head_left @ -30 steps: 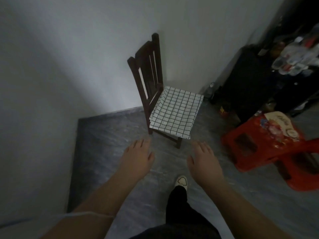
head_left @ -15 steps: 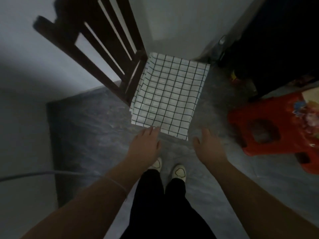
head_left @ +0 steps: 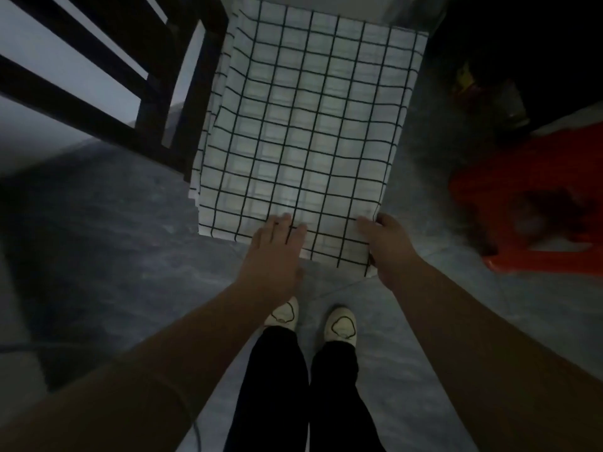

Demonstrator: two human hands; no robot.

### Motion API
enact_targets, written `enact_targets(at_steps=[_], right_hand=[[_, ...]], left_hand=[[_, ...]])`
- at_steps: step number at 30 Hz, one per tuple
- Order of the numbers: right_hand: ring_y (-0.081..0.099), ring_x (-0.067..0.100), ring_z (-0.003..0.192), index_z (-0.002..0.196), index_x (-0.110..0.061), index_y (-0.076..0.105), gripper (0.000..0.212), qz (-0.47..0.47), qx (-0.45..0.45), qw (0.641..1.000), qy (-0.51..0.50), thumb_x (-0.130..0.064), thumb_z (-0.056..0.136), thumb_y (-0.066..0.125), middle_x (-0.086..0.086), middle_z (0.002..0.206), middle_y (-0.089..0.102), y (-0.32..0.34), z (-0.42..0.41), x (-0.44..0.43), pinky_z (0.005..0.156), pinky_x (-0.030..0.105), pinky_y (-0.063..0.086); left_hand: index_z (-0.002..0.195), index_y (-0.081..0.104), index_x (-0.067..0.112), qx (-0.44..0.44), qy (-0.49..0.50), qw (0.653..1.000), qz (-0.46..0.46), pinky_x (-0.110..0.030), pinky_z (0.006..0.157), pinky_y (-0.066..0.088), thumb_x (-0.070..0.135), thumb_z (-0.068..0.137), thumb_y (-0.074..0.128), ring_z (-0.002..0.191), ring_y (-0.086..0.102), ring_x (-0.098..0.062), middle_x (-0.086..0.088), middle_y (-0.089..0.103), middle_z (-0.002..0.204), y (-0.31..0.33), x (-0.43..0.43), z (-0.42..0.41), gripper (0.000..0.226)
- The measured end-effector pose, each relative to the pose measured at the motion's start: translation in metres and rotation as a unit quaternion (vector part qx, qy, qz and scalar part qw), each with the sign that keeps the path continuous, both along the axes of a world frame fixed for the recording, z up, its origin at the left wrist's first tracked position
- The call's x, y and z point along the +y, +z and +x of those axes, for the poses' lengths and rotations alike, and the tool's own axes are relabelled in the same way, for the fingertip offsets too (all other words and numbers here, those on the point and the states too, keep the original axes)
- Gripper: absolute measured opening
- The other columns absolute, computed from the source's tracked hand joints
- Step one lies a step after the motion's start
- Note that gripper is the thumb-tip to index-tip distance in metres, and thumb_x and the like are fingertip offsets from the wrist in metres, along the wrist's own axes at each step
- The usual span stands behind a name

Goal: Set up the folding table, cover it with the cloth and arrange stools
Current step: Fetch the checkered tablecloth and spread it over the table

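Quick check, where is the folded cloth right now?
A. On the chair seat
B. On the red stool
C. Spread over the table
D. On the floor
A: the checked cloth lies folded on the chair seat, with the left hand on its near edge and the right hand at its corner.

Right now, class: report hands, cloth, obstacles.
Left hand flat on folded cloth. Right hand gripping its near corner. Cloth on chair seat. Red stool at right, clear of it.
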State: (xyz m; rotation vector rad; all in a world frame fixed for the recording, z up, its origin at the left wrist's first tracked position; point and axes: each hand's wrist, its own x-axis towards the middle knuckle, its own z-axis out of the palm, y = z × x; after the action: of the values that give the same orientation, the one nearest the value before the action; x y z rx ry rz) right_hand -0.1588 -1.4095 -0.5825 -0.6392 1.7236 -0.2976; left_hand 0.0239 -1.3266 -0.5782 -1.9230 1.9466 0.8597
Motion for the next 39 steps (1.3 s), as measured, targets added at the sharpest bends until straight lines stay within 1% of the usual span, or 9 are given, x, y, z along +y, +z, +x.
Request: enact_targets(at_steps=[7,10,13,16,21,24,31,35,39], right_hand=[[0.067,0.026,0.103,0.122,-0.012,0.060,0.039,-0.016,-0.020,1.000,-0.015,-0.021,0.087,0.074,0.010,0.115,0.068,0.006,0.009,-0.006,0.092,0.045,0.057],[0.067,0.031,0.108,0.130,-0.014,0.060,0.046,0.015,-0.068,0.996,-0.059,-0.021,0.088,0.075,0.011,0.120,0.069,-0.001,0.010,-0.007,0.095,0.055,0.054],[0.065,0.030,0.109,0.127,-0.012,0.063,0.042,0.001,0.027,0.999,-0.016,-0.026,0.089,0.071,0.011,0.120,0.068,-0.001,0.017,-0.002,0.097,0.048,0.053],[0.063,0.025,0.100,0.120,-0.007,0.065,0.033,-0.026,0.104,0.994,0.003,-0.023,0.092,0.066,0.010,0.112,0.068,0.011,0.022,0.006,0.089,0.034,0.053],[0.063,0.018,0.075,0.111,-0.012,0.063,0.016,-0.014,-0.017,0.994,-0.105,-0.013,0.095,0.063,0.002,0.088,0.066,0.061,0.027,0.016,0.063,0.029,0.055],[0.070,0.039,0.092,0.105,-0.008,0.065,0.010,0.009,-0.093,0.983,-0.160,-0.011,0.095,0.063,0.019,0.104,0.071,0.110,0.029,0.018,0.080,0.051,0.060],[0.076,0.027,0.081,0.120,0.001,0.064,0.027,0.006,-0.149,0.968,-0.203,-0.011,0.095,0.064,0.016,0.099,0.076,0.262,0.035,0.027,0.063,0.039,0.062],[0.075,0.027,0.089,0.114,-0.008,0.064,0.021,-0.069,-0.106,0.980,-0.154,-0.010,0.093,0.063,0.011,0.099,0.076,0.347,0.021,0.041,0.078,0.041,0.062],[0.069,0.021,0.096,0.101,-0.021,0.061,0.010,-0.132,0.024,0.989,-0.054,-0.018,0.092,0.064,0.002,0.103,0.071,0.411,-0.006,0.062,0.091,0.044,0.057]], left_hand=[[0.158,0.009,0.020,0.034,0.020,0.999,-0.002,-0.046,0.123,0.006,0.031,0.097,0.053,0.153,-0.003,-0.031,-0.011,0.004,0.166,0.007,-0.007,0.006,0.076],[0.158,0.010,0.020,0.031,0.010,0.999,-0.003,-0.046,0.122,0.005,0.027,0.096,0.055,0.153,-0.003,-0.032,-0.011,0.004,0.166,0.007,-0.009,0.008,0.076],[0.158,0.012,0.021,0.026,-0.007,1.000,-0.009,-0.047,0.123,0.007,0.024,0.095,0.057,0.153,-0.002,-0.032,-0.011,0.005,0.166,0.006,-0.009,0.013,0.078],[0.157,0.013,0.023,0.025,-0.029,0.999,-0.027,-0.050,0.123,0.009,0.023,0.092,0.060,0.153,-0.001,-0.031,-0.010,0.005,0.166,0.010,-0.005,0.016,0.080],[0.154,-0.008,0.034,0.037,-0.059,0.997,-0.042,-0.053,0.123,0.002,0.041,0.088,0.069,0.153,-0.009,-0.027,-0.001,-0.008,0.167,0.037,0.004,0.017,0.102],[0.155,0.001,0.035,0.072,-0.022,0.993,-0.096,-0.050,0.123,0.009,0.034,0.089,0.068,0.153,0.006,-0.025,0.000,0.009,0.167,0.080,0.010,0.024,0.094],[0.147,0.035,0.028,0.162,0.013,0.976,-0.145,-0.040,0.106,0.039,0.020,0.083,0.068,0.127,0.049,-0.024,-0.002,0.052,0.142,0.232,0.009,0.035,0.073],[0.148,0.033,0.031,0.218,-0.023,0.967,-0.129,-0.035,0.103,0.042,0.020,0.085,0.066,0.124,0.051,-0.018,0.002,0.050,0.143,0.313,0.007,0.031,0.072],[0.153,0.018,0.040,0.261,-0.118,0.958,0.003,-0.032,0.111,0.038,0.039,0.088,0.069,0.136,0.041,-0.012,0.007,0.035,0.156,0.370,0.004,0.020,0.083]])
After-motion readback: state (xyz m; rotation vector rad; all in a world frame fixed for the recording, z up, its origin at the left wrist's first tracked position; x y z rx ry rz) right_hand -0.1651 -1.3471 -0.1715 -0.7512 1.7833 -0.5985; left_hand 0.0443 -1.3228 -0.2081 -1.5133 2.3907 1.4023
